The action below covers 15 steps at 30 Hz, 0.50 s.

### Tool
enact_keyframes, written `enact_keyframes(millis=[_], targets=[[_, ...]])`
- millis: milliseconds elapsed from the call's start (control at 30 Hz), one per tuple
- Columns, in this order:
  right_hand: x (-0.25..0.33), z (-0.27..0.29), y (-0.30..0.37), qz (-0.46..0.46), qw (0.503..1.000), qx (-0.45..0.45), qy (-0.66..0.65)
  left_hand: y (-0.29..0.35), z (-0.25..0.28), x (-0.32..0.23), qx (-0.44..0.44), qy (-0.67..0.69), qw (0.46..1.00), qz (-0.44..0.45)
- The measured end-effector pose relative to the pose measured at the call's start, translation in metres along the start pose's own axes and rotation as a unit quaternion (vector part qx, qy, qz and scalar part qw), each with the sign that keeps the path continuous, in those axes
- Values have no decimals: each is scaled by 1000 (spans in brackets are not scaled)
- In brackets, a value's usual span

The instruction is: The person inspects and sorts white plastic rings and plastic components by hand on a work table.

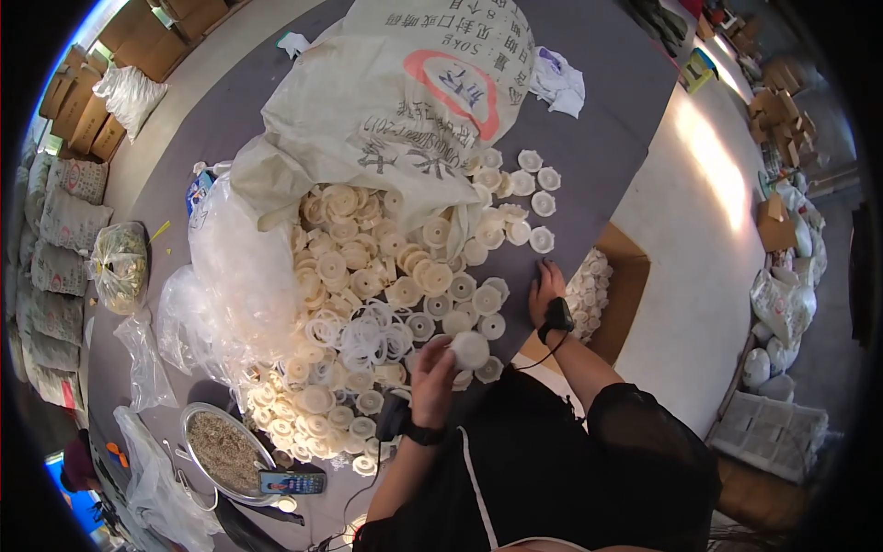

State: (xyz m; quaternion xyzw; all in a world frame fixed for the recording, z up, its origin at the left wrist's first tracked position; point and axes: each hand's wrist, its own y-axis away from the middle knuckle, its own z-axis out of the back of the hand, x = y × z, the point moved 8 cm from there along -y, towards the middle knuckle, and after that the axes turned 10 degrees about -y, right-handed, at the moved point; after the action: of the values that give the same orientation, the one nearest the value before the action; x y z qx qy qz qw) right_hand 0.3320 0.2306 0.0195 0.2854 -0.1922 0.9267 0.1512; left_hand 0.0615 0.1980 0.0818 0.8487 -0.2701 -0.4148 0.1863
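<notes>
My left hand (430, 385) is closed on a white round plastic cap (471, 350), held just above the near right side of a pile. That pile of cream-coloured plastic caps (336, 267) spills from the mouth of a large woven sack (368, 101). Thin translucent rings (368, 333) lie in a heap on the caps, left of my left hand. At the right edge of the grey-covered table (602, 138), my right hand (547, 293) rests with its fingers stretched out and nothing in it. Several loose caps (542, 239) lie beyond it.
Right below the table edge stands a cardboard box (631, 290) with white parts (590, 293) inside. A metal bowl (187, 431) of grainy material, a phone (292, 482) and clear plastic bags (241, 262) sit left. A crumpled white cloth (558, 83) lies far right. Stacked sacks (69, 225) line the left.
</notes>
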Motion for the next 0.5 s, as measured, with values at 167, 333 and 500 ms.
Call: enact_keyframes(millis=[167,333,500], targets=[[-29,-6,-8,-105,969,-16,-224,-21,-8,-12,-73,-125,985,-99],[2,-30,-52,-203,934,55,-289,-3,59,-14,-199,-71,969,-125],[-1,-53,-86,-201,942,4,-268,33,94,-2,-273,-14,954,-122]])
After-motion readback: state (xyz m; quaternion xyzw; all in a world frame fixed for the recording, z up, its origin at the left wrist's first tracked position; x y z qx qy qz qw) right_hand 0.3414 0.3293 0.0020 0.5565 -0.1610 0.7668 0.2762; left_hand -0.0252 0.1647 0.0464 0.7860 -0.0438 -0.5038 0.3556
